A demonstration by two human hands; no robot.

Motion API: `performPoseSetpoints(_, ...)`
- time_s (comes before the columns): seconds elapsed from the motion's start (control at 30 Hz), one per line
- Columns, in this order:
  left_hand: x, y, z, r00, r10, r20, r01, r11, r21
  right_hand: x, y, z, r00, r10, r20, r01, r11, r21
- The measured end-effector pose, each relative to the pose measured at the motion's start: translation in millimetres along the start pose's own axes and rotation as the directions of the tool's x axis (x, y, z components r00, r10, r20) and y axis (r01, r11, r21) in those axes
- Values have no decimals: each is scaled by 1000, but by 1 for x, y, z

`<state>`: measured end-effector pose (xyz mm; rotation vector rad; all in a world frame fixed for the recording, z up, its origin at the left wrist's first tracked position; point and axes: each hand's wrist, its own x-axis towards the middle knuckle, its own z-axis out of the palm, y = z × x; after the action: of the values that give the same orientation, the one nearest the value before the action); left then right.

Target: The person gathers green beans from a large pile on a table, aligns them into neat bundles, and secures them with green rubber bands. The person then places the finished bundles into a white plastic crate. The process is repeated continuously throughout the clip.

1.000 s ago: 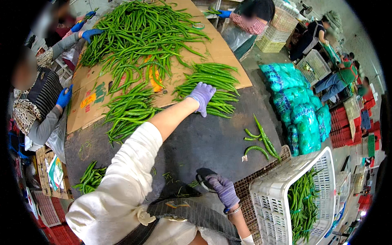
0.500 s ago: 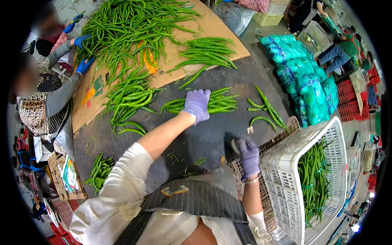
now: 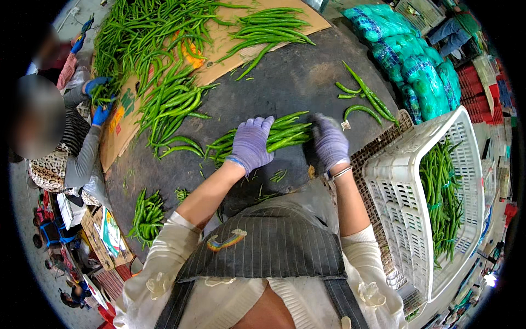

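Note:
My left hand (image 3: pixel 253 145), in a purple knitted glove, is closed over a bunch of long green chili peppers (image 3: pixel 289 133) lying crosswise on the dark tabletop. At the bunch's right end is my right hand (image 3: pixel 331 141), gloved alike. Its fingers stretch up beside the pepper tips, slightly blurred, and nothing shows in its grasp. Whether it touches the tips I cannot tell. Beyond the bunch lies a row of aligned peppers (image 3: pixel 271 26) on the cardboard. A looser heap of peppers (image 3: pixel 174 107) sits to the left, and several single peppers (image 3: pixel 368 94) lie to the right.
A big pepper pile (image 3: pixel 148 41) covers the far cardboard (image 3: pixel 118 143). A white crate (image 3: pixel 397 189) with bundled peppers stands tilted at my right. Teal bags (image 3: pixel 419 77) are stacked beyond. At the left, a co-worker's blue-gloved hands (image 3: pixel 101 112) hold peppers. A small pepper heap (image 3: pixel 147 216) lies near-left.
My right hand has risen from the table's near edge to the bunch's right end. My left hand stays on the bunch. The view has shifted, and the co-worker's hands have gathered some peppers.

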<state>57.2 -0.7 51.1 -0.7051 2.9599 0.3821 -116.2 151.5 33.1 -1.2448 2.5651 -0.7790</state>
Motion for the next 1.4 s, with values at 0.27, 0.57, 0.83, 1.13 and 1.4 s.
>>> performPoseSetpoints(0.27,48,-9,-9,997,70,-26,-68,995,75,17,-4,-35,981,119,-154,-87,976,201)
performPoseSetpoints(0.57,32,-14,-25,993,24,118,-38,992,119,-41,26,-17,972,180,-151,-110,915,388)
performPoseSetpoints(0.83,31,-32,-19,989,118,89,-121,992,27,-42,6,-6,978,153,-140,-64,864,499)
performPoseSetpoints(1.13,-50,-89,-91,859,-283,-427,39,867,-497,-46,11,-5,980,164,-111,-76,830,553)
performPoseSetpoints(1.4,-123,-87,8,883,-470,16,466,871,-154,-45,0,10,993,102,-60,-51,828,558)
